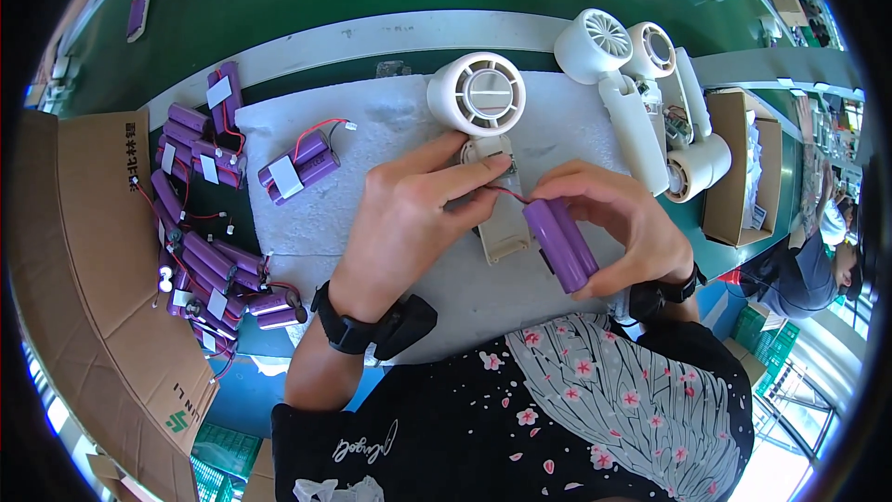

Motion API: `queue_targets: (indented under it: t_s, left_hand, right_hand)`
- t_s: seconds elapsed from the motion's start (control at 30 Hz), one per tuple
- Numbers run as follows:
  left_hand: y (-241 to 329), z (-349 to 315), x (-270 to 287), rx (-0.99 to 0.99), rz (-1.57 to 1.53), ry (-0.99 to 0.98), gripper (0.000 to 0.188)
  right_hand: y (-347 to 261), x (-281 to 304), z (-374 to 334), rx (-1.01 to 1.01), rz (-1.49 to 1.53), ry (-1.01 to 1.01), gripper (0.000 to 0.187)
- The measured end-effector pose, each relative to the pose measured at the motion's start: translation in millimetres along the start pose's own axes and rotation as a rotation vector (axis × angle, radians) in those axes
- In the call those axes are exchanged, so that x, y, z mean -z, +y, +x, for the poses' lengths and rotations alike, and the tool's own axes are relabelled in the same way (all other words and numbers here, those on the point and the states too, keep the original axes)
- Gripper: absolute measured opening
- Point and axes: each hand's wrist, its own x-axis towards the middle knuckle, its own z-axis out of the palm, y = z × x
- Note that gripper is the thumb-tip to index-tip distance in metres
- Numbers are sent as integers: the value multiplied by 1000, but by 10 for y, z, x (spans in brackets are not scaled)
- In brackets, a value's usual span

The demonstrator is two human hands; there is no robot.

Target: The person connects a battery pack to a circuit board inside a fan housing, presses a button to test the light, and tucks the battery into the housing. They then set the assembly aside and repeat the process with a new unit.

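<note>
A white handheld fan (444, 98) lies on the pale foam mat in front of me, its round head pointing away and its handle shell (506, 232) uncovered. My left hand (409, 209) is closed at the top of the handle, index finger on the small circuit board (507, 160). My right hand (641, 228) grips a purple battery pack (562, 246), tilted beside the handle. From the pack a thin red wire (511, 192) runs to my left fingertips, which hide its end. Another purple battery pack (302, 165), with a white pad and plug, lies on the mat's left.
Several purple battery packs (209, 260) are heaped left of the mat (400, 274), by a large cardboard box (102, 223). More white fans (595, 46) stand and lie at the right, near an open carton (734, 167). A pale rail (372, 37) crosses behind the mat. Someone sits far right.
</note>
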Motion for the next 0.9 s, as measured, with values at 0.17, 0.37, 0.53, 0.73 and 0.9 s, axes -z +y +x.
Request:
queue_targets:
  t_s: [0.17,0.37,0.53,0.73,0.9]
  left_hand:
    - [-4,14,45,-13,0,-65,32]
    - [-9,22,69,-42,-22,-94,31]
    - [9,30,99,-52,-6,-111,30]
    - [-8,23,113,-60,-5,-125,32]
    - [-5,42,131,-59,-14,-160,34]
  right_hand:
    - [7,-47,56,33,-275,-55,81]
    - [104,-223,119,199,-522,31,78]
    - [178,-290,155,344,-679,91,76]
    - [157,-330,146,365,-714,117,72]
    - [148,-392,76,372,-719,203,63]
